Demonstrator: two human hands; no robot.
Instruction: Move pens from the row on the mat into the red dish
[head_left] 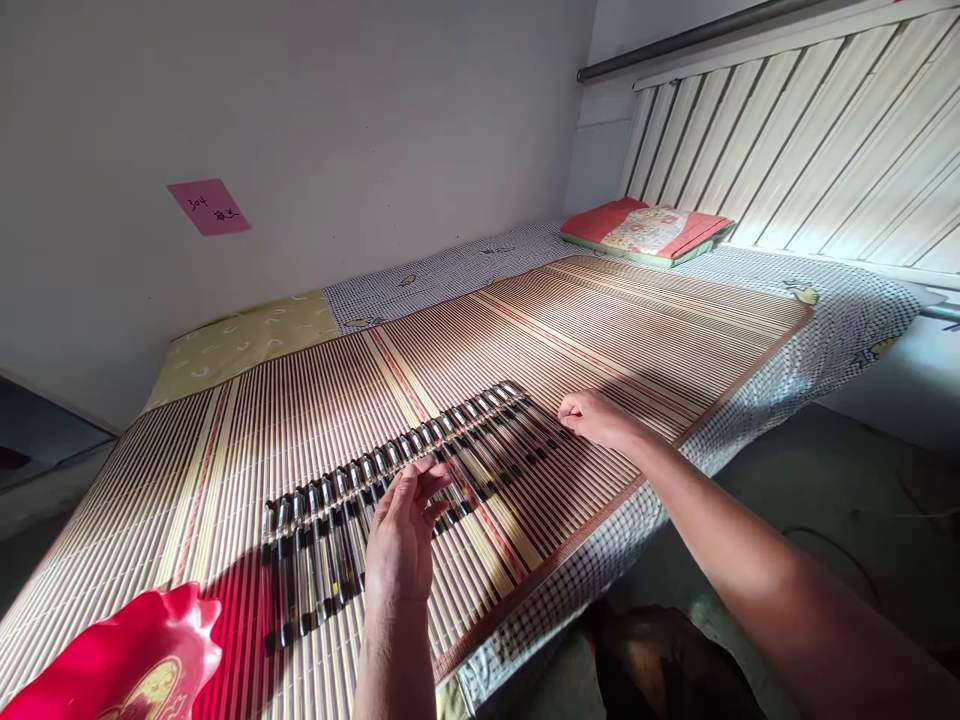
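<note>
A long row of pens (330, 540) with dark caps and clear barrels lies side by side on a striped bamboo mat (600, 340). Over the middle of the row is my left hand (405, 530), its fingers loosely bent and apart, with nothing visible in them. It hides part of several pens. At the right end of the row, my right hand (592, 418) has its fingers pinched together at the lower end of the outermost pen (544, 415). The fingertips partly cover that end.
A red scalloped tray (82, 660) sits at the front left of the mat. Folded red and floral bedding (652, 230) lies at the far end, before a slatted white headboard (810, 140). A pink note (208, 207) is on the wall. The bed's near edge drops to the floor.
</note>
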